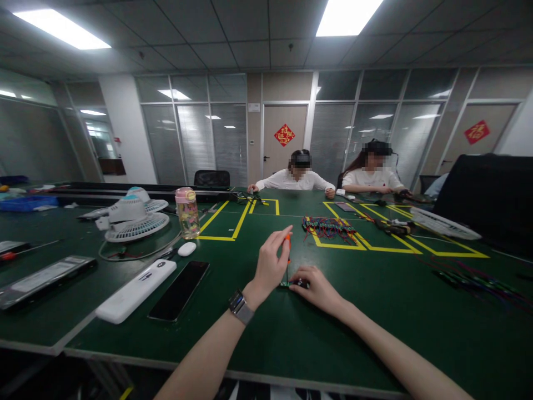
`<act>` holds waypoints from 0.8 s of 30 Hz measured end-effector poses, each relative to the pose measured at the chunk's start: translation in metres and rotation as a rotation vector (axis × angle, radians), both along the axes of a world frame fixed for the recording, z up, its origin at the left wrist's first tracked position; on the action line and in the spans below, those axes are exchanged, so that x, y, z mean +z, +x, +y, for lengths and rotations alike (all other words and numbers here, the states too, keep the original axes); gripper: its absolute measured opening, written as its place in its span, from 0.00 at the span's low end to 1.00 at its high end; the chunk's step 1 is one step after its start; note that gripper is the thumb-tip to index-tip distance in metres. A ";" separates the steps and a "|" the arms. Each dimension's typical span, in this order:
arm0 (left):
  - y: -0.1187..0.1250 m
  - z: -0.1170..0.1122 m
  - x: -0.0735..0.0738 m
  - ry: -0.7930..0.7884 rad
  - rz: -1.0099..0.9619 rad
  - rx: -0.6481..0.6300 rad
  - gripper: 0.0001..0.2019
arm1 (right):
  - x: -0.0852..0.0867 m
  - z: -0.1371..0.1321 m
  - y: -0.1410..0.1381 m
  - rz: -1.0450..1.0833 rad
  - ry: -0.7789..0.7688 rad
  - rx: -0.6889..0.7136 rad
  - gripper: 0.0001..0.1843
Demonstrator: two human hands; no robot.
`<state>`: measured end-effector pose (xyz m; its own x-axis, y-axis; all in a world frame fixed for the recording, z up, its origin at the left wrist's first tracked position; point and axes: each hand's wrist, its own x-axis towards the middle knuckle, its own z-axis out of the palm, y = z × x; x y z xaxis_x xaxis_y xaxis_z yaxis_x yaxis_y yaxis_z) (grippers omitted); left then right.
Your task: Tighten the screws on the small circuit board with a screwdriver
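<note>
My left hand [272, 256], with a watch [238, 304] on its wrist, is closed around the orange handle of a screwdriver [287, 268]. The screwdriver stands nearly upright, its dark shaft reaching down to a small green circuit board [285, 284] on the table. At the board's right side, my right hand [315, 286] grips it, fingers bent over it and a small dark part. The fingers hide much of the board, and I cannot make out what the screwdriver's tip touches.
Left of my hands lie a black phone [180, 291], a white power bank [136, 291], a white earbud case [187, 249], a bottle [187, 214] and white fans [137, 222]. Wired circuit boards [331, 229] lie ahead within yellow tape. Two people sit across the green table [250, 344].
</note>
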<state>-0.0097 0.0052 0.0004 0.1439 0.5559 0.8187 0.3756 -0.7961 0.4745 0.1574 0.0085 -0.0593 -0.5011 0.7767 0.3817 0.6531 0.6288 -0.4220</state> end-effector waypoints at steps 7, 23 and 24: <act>0.000 0.000 0.000 0.031 -0.002 0.091 0.11 | 0.000 0.000 0.000 -0.008 0.000 -0.009 0.04; 0.002 -0.004 0.001 0.026 0.014 0.049 0.14 | 0.002 -0.001 0.003 -0.041 0.008 -0.021 0.05; 0.002 -0.004 0.001 0.020 0.012 0.034 0.16 | 0.002 -0.001 0.004 -0.043 0.010 -0.016 0.05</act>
